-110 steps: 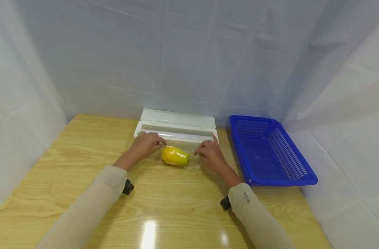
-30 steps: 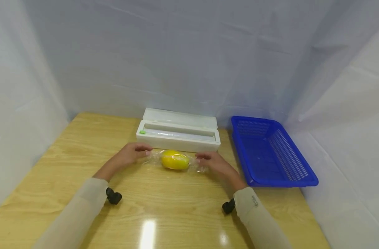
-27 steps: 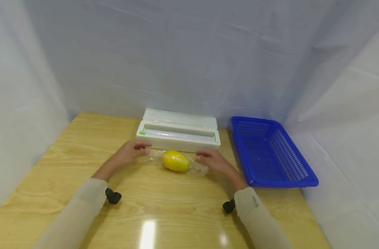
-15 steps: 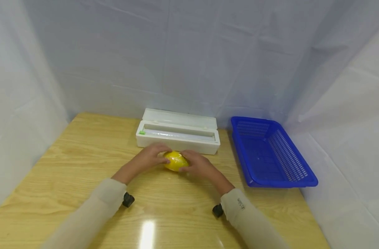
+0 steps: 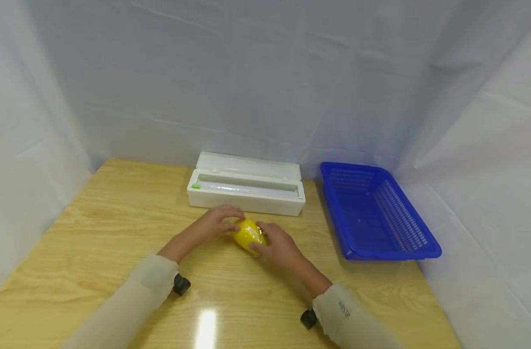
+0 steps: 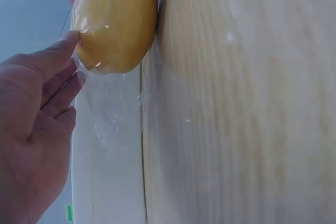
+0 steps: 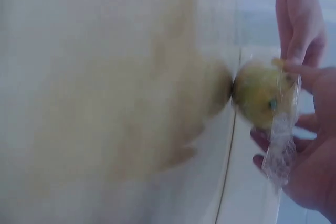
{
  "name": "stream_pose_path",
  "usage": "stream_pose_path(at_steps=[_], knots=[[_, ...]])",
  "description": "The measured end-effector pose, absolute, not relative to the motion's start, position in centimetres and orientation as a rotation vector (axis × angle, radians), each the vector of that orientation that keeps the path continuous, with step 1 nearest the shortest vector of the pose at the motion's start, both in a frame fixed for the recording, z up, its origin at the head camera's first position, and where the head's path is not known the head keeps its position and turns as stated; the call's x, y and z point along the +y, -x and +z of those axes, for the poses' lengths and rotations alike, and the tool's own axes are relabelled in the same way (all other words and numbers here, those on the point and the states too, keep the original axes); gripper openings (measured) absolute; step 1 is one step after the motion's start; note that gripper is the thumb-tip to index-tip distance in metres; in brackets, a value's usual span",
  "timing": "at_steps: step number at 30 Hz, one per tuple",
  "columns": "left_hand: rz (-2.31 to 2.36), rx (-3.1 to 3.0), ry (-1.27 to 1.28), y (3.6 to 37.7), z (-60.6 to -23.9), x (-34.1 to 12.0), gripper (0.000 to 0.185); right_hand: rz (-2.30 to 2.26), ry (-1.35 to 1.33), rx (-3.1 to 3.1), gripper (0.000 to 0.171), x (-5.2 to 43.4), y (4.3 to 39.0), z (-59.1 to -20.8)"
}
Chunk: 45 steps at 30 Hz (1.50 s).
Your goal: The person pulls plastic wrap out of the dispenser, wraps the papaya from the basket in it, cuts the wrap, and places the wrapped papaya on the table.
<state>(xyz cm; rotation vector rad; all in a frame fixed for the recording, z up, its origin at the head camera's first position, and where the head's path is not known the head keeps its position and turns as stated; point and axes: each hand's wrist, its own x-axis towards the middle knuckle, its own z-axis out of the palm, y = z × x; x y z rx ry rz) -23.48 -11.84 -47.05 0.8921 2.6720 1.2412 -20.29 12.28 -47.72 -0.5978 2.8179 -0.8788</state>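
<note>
The left hand (image 5: 216, 221) has its fingers curled against the left end of a yellow fruit (image 5: 249, 233), with the fingertips (image 6: 67, 45) pressing the clear wrap (image 6: 107, 116) onto its skin; a loose tail of that wrap hangs off the fruit's end beside the fingers. The right hand (image 5: 277, 245) cups the fruit from the other side, its thumb and fingers (image 7: 310, 75) bent round it, and a crumpled bit of wrap lies across the palm in the right wrist view. Both hands thus grasp the wrapped fruit between them.

The fruit sits in the middle of the wooden tabletop (image 5: 95, 228). The wrist views are too close to show plainly whether it rests on the wood or is raised a little.

Just beyond the hands lies a long white wrap dispenser (image 5: 246, 190), its lid open and the roll showing inside, with a small green tab (image 5: 196, 185) at its left end. To the right of the dispenser, near the tabletop's edge, stands a blue plastic basket (image 5: 422, 247) with slotted walls. Pale sheeting (image 5: 265, 77) hangs behind and at both sides of the tabletop. The person's sleeves (image 5: 138, 291) are beige.
</note>
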Motion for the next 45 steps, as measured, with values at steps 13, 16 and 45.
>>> stream_pose_path(at_steps=[13, 16, 45], knots=[[1.344, 2.785, -1.055, 21.7, -48.4, -10.4, 0.022, -0.804, 0.466, 3.017, 0.07, 11.1, 16.2, -47.7], [1.406, 2.714, -0.983, 21.4, -48.6, -10.1, 0.023, -0.75, 0.471, 3.052, 0.069, 11.1, 15.9, -47.8], [1.65, 2.472, -0.704, 21.2, -49.0, -8.7, 0.042, -0.289, 1.704, 2.874, 0.038, 14.7, 15.3, -47.7]])
